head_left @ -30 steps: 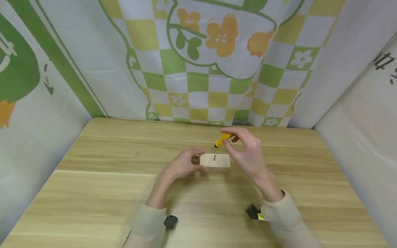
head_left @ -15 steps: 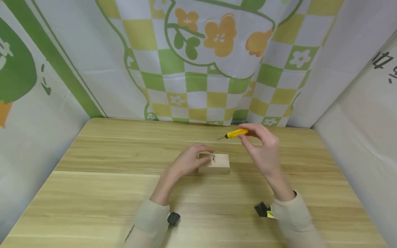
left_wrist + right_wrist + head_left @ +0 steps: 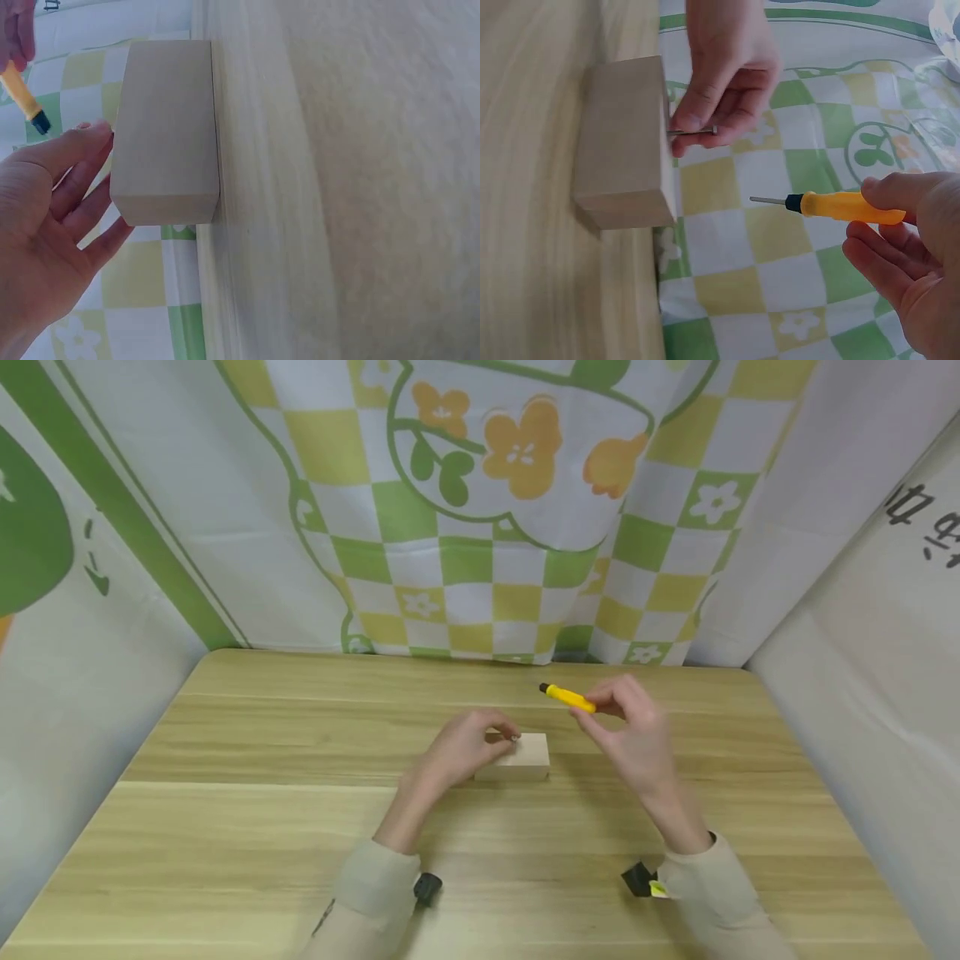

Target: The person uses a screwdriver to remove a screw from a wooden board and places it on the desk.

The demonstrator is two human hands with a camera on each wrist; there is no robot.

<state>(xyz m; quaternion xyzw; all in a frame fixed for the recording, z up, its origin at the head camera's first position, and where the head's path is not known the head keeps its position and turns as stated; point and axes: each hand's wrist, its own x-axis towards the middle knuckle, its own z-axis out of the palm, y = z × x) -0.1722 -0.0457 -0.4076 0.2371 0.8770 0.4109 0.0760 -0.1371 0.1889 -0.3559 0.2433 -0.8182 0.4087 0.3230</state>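
Note:
A pale wooden block [image 3: 531, 752] lies on the table, with a metal screw [image 3: 705, 131] standing up out of its top face. My left hand [image 3: 467, 748] is over the block's left part, and its thumb and forefinger pinch the screw's shank just under the head. Held by the rear of its yellow handle, a small screwdriver [image 3: 836, 205] is between the thumb and fingers of my right hand [image 3: 633, 727]. Its tip points toward the left hand and is apart from the screw. In the left wrist view the block [image 3: 165, 127] hides the screw.
The wood-grain table [image 3: 255, 843] reaches back to a checked, flowered curtain [image 3: 480, 543]. White cloth walls close in both sides. A small black camera [image 3: 427, 889] sits at the left cuff, and another black device [image 3: 637, 879] at the right cuff.
My left hand has gone from gripping the block's left end to pinching the screw. The screwdriver has moved away from the screw to the right, and its tip has swung upward in the head view.

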